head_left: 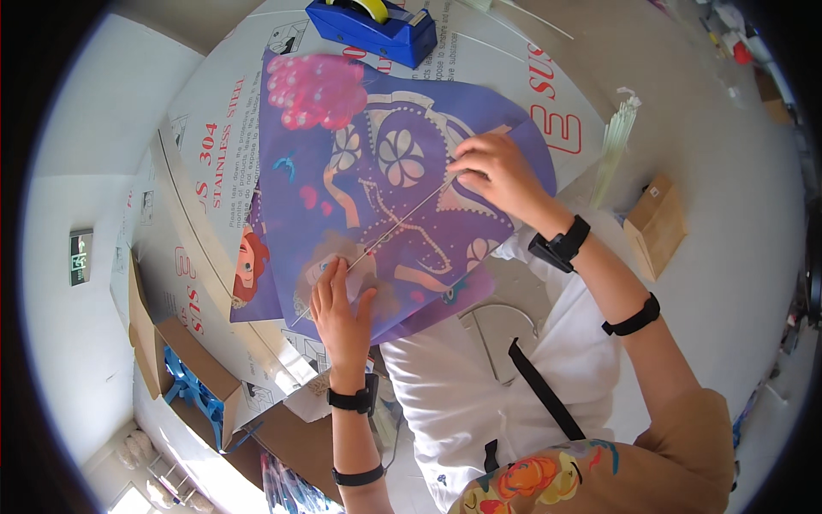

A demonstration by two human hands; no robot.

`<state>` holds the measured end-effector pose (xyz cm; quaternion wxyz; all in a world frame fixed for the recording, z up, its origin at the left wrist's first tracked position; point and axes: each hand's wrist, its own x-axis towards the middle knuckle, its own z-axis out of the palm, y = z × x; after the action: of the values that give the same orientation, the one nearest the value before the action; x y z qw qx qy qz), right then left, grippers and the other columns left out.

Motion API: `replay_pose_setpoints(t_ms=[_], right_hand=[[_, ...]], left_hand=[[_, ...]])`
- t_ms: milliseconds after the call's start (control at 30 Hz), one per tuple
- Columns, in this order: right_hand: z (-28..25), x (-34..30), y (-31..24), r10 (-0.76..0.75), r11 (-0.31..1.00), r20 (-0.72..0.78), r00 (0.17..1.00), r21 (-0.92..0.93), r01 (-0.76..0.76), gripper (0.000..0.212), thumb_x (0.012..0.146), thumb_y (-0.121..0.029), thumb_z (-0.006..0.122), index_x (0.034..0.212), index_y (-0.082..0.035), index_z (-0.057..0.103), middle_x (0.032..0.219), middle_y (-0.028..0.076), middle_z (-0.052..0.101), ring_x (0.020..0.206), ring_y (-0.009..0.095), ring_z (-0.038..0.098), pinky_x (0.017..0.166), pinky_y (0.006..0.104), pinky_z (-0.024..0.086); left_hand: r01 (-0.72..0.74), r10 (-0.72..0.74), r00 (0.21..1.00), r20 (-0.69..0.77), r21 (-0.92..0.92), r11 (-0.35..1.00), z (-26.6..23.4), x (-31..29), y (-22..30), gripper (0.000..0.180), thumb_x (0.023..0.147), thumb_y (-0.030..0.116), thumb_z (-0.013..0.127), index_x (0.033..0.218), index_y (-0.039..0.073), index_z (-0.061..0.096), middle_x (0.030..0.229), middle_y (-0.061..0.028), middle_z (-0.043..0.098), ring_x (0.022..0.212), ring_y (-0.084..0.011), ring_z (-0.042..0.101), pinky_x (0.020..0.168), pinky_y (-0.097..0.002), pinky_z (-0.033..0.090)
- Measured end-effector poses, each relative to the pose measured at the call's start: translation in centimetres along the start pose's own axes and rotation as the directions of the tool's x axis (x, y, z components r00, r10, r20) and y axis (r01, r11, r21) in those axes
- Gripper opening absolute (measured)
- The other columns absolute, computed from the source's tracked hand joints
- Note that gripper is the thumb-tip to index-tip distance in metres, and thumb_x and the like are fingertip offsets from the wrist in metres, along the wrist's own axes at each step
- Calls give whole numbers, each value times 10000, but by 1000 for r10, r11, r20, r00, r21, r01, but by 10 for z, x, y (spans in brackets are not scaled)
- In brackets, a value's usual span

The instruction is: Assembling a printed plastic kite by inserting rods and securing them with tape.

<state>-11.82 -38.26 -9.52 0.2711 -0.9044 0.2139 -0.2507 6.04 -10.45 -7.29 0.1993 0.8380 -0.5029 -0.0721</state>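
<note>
A purple printed sheet [291, 197], bearing a cartoon figure and pink balls, lies across the table and overhangs its near edge. A thin pale rod [396, 226] runs diagonally over it. My left hand [341, 313] rests on the sheet at the rod's lower-left part, fingers stretched and thumb apart, fingertips touching the rod. At the rod's upper-right end, my right hand [492, 171] is closed in a pinch on it. Its fingertips partly hide that end. Another printed sheet with a red-haired figure [250, 265] shows from beneath at the left.
A blue tape dispenser [377, 30] stands at the far side of the film-covered table [193, 231]. Right of the table are a bundle of pale rods [618, 133] and a cardboard box [656, 227]. At lower left sits an open carton [193, 377] holding blue items.
</note>
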Motion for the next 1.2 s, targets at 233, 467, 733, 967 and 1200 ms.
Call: replay_pose_setpoints(t_ms=[233,467,733,967,1200], right_hand=[[-45,-3,39,119,991,-17,993,-57,-120,254,724,-54,726,974,-85,693,1049,48,637,979,264,591,869,371,452],[-30,-17,22,134,991,-174,976,0,-136,246,748,20,680,979,-52,631,1090,88,624,1001,292,592,860,374,474],[-26,-17,23,115,993,-172,978,49,-108,174,750,29,672,910,-33,643,1059,85,623,958,302,592,816,374,483],[-24,-21,27,143,989,-127,982,-3,-145,186,770,19,671,938,-63,677,1138,57,610,1056,268,568,886,358,459],[-24,-21,27,129,990,-119,984,-45,-135,211,773,24,661,945,-95,692,1141,48,606,1064,262,563,898,365,447]], left_hand=[[60,-59,998,12,-71,996,1,-2,1,583,796,156,697,1328,67,476,1343,-66,495,1218,-303,461,1025,-420,350],[72,-71,997,19,-71,995,1,0,7,580,810,140,683,1340,67,458,1339,-75,496,1216,-300,465,1008,-418,365],[56,-55,998,3,-61,997,0,1,8,529,805,131,692,1288,69,486,1334,-85,505,1209,-309,477,996,-422,373],[48,-48,999,-2,-32,998,-1,2,9,537,791,114,699,1283,70,489,1332,-75,509,1204,-308,478,995,-421,375],[55,-55,998,4,-41,998,-1,2,9,529,792,116,699,1277,70,495,1331,-77,510,1205,-310,476,999,-421,373]])
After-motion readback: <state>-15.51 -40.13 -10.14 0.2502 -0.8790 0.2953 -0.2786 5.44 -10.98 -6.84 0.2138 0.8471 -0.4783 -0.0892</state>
